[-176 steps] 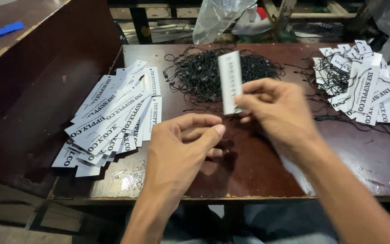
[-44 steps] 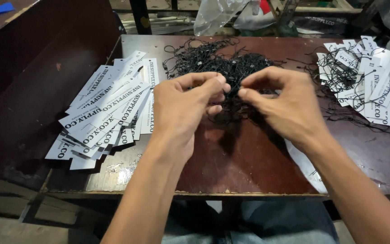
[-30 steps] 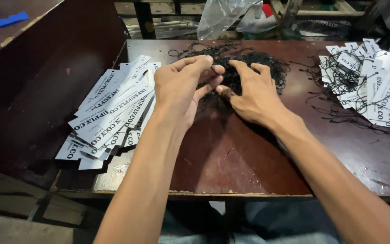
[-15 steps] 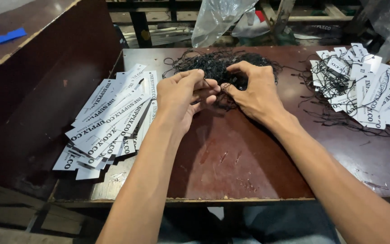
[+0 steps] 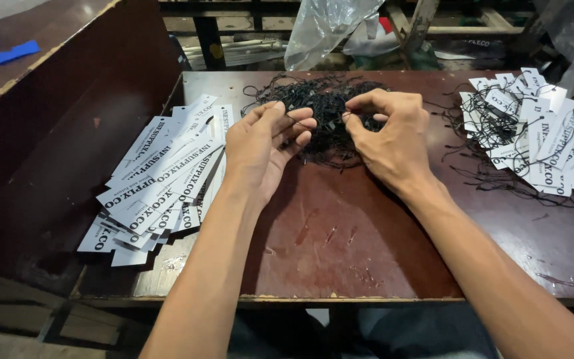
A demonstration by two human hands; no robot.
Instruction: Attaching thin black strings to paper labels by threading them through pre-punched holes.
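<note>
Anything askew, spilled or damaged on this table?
The left stack of white tags juts past the table edge. The right tags lie tangled in cords. Both hands pick at the black string heap.

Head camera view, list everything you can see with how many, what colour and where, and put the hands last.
table: one, dark reddish-brown, worn top, centre.
string pile: one tangled heap, black, far middle of the table.
left tag stack: one fanned pile of many paper tags, white with black print, table's left edge.
right tag heap: one loose pile, white tags with black strings attached, table's right side.
plastic bag: one, clear, behind the table.
blue scraps: two or so, upper left surface.
left hand: one, fingers at the string pile.
right hand: one, pinching strings.
</note>
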